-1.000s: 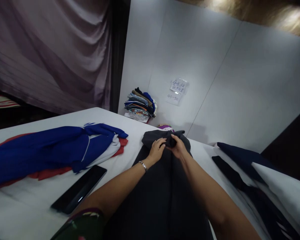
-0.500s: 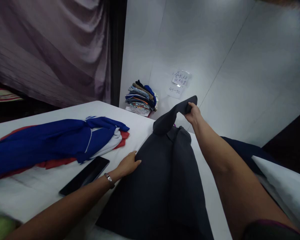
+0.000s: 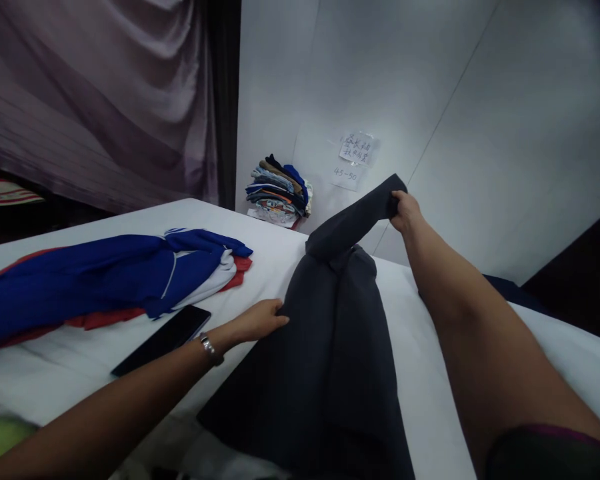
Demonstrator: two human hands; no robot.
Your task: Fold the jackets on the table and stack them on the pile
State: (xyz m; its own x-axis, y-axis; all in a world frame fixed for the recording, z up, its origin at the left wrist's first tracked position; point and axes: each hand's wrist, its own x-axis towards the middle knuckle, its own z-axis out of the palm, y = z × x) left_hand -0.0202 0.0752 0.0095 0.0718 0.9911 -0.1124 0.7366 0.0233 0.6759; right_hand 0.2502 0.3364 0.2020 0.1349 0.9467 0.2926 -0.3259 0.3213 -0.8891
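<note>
A dark grey jacket [image 3: 310,347] lies lengthwise in front of me on the white-covered table [image 3: 415,347], its lower end running out of the bottom of the view. My right hand [image 3: 405,210] is closed around the end of one sleeve [image 3: 353,217] and holds it up, stretched to the upper right above the jacket's far end. At the jacket's left edge, my left hand [image 3: 263,320] grips the cloth between thumb and fingers; the fingertips are partly hidden. A bracelet [image 3: 209,347] is on the left wrist.
Left of the jacket lie a blue garment with white trim [image 3: 105,273] and a red garment [image 3: 105,319] under it. A dark phone or tablet [image 3: 163,340] lies near my left forearm. Beyond the table stands a stack of folded clothes [image 3: 277,190], by a wall with paper notes [image 3: 355,148].
My right hand has drawn the sleeve up and to the right, so it is straighter now. My left hand stays at the jacket's edge. The view has shifted slightly.
</note>
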